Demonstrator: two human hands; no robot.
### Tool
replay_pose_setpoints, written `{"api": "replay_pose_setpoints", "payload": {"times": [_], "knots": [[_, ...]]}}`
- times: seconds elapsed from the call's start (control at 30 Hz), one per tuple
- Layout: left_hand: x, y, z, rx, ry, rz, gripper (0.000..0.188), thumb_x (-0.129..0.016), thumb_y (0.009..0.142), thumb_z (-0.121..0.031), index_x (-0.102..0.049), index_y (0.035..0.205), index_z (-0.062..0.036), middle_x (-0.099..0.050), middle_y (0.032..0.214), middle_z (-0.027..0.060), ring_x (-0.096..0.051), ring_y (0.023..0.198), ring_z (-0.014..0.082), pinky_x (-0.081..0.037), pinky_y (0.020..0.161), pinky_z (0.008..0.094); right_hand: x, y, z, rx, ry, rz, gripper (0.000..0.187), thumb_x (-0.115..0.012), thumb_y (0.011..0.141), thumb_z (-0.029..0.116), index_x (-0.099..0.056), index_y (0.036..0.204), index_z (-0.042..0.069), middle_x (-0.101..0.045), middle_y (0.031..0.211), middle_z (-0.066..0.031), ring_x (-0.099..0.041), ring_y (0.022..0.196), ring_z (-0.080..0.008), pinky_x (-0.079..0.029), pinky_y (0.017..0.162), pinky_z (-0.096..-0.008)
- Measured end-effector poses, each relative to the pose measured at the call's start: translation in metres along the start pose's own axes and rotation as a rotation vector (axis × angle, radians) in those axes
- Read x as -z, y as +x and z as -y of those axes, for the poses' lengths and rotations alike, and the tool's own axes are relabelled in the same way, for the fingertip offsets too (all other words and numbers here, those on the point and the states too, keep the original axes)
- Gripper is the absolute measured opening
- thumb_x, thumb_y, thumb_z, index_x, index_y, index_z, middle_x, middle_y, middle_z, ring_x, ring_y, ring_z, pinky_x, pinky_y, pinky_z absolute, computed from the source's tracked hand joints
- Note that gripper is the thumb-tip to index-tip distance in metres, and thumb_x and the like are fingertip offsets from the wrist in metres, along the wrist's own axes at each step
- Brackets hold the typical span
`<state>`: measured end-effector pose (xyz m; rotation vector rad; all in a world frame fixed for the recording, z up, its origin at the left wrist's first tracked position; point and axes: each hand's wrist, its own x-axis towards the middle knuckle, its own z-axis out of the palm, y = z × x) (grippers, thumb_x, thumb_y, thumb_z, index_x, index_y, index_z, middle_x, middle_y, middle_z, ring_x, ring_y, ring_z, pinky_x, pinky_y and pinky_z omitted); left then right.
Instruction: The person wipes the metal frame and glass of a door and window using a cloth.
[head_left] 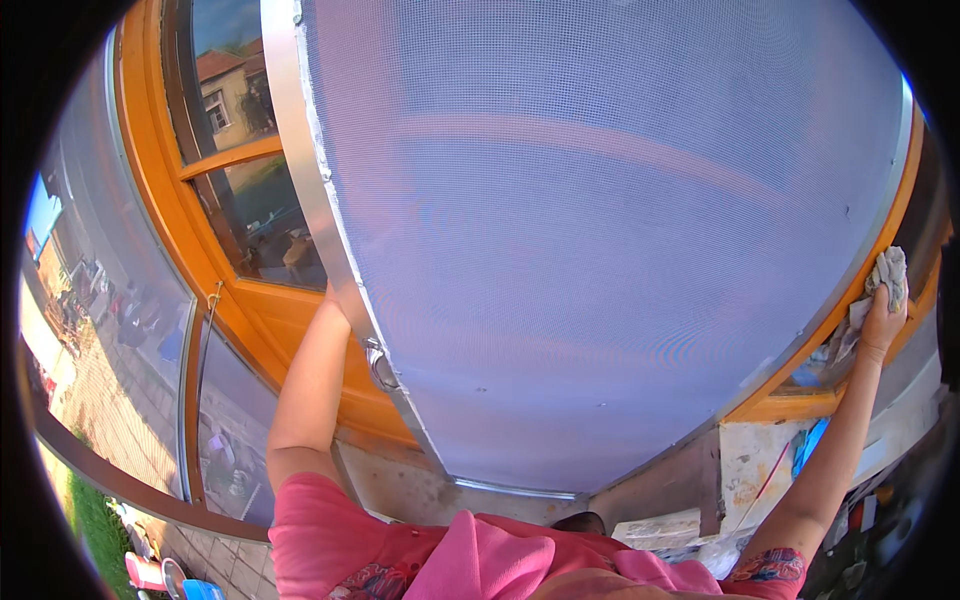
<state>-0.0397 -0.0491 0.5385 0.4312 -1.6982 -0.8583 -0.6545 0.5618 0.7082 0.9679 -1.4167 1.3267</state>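
Note:
A tall screen door (610,260) with pale mesh and a metal frame fills the middle of the view. My left hand (338,298) reaches to the metal edge on its left side; the fingers are hidden behind that edge. Below it a metal latch handle (380,365) is set in the frame. On the far right my right hand (882,318) is closed round a crumpled greyish-white cloth (888,268). The cloth is at the orange wooden window frame (800,365), beside the screen door's right edge.
Behind the screen door, at left, stands an orange wooden door (270,300) with glass panes. A second mesh panel (140,270) curves along the far left. At lower right is a pale ledge (660,528) with jumbled items near it; a blue container (204,590) sits bottom left.

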Motion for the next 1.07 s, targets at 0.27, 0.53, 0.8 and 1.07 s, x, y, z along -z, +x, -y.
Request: {"api": "replay_pose_setpoints", "payload": {"times": [0.27, 0.53, 0.8, 1.07], "knots": [[0.014, 0.002, 0.005, -0.106, 0.159, -0.053, 0.031, -0.060, 0.103, -0.022, -0.059, 0.128, -0.0044, -0.059, 0.117, 0.0073, -0.059, 0.103, 0.0190, -0.049, 0.094, 0.0305, 0.000, 0.013, 0.019, 0.054, -0.072, 0.040, 0.045, -0.054, 0.096, 0.011, -0.060, 0.138, -0.006, -0.063, 0.140, -0.0121, -0.058, 0.131, -0.0233, -0.045, 0.110, -0.0347], [0.048, -0.095, 0.082, 0.176, 0.084, -0.503, 0.027, -0.057, 0.104, -0.024, -0.068, 0.114, -0.0016, -0.066, 0.110, 0.0093, -0.062, 0.101, 0.0206, -0.049, 0.093, 0.0314, 0.000, 0.015, 0.028, 0.026, -0.010, 0.078, 0.048, -0.050, 0.096, 0.010, -0.058, 0.140, -0.007, -0.060, 0.145, -0.0134, -0.057, 0.133, -0.0261, -0.043, 0.112, -0.0357], [0.004, -0.162, 0.123, 0.595, -0.355, -0.503, 0.028, -0.052, 0.107, -0.026, -0.064, 0.096, -0.0022, -0.063, 0.087, 0.0020, -0.058, 0.082, 0.0138, -0.048, 0.078, 0.0279, 0.000, 0.019, 0.029, 0.079, -0.127, 0.110, 0.051, -0.047, 0.095, 0.011, -0.056, 0.143, -0.006, -0.059, 0.147, -0.0136, -0.056, 0.134, -0.0267, -0.042, 0.113, -0.0366], [-0.011, -0.144, 0.102, 0.872, -0.811, -0.474, 0.043, -0.049, 0.106, -0.043, -0.064, 0.118, -0.0051, -0.070, 0.100, 0.0061, -0.068, 0.092, 0.0203, -0.055, 0.084, 0.0357, 0.014, 0.023, 0.026, 0.168, -0.033, 0.134, 0.045, -0.048, 0.096, 0.005, -0.060, 0.138, -0.008, -0.061, 0.144, -0.0121, -0.057, 0.133, -0.0235, -0.045, 0.111, -0.0342]]}}
